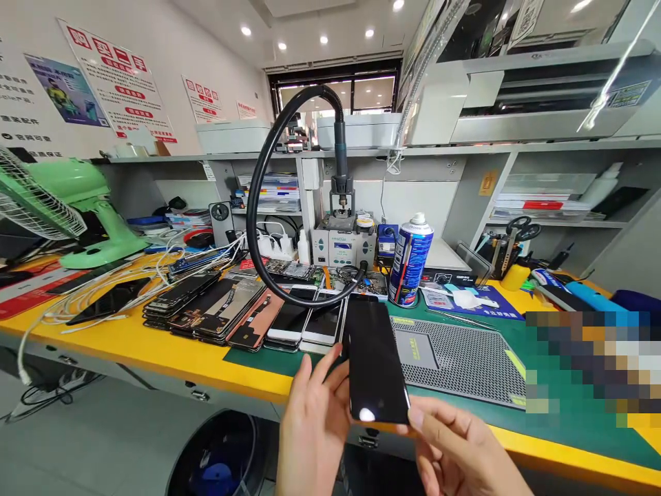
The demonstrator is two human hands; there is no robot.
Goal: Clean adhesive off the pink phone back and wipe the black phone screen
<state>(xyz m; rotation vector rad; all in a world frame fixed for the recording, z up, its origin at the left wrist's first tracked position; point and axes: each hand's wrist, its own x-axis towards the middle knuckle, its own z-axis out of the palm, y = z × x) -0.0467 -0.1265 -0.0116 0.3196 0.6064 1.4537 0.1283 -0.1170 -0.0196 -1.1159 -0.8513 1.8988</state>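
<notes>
A smartphone [376, 358] with a dark, glossy screen is held up over the front of the bench, its screen facing me. My left hand [316, 413] grips its left side, the fingers partly hidden behind it. With thumb and fingers, my right hand [454, 441] pinches the lower right corner. Behind the phone lie a perforated grey mat [465, 358] and, to the left, white phones [289, 324] beside stacks of loose phone screens [222, 310]. The back of the held phone is hidden.
A black hose [253, 200] arches over the bench from a hot-air station [343, 244]. A blue spray can [410, 262] stands behind the mat. White cables [149, 275] and a green fan [77, 207] are at left. Below the bench edge is a black bin [206, 455].
</notes>
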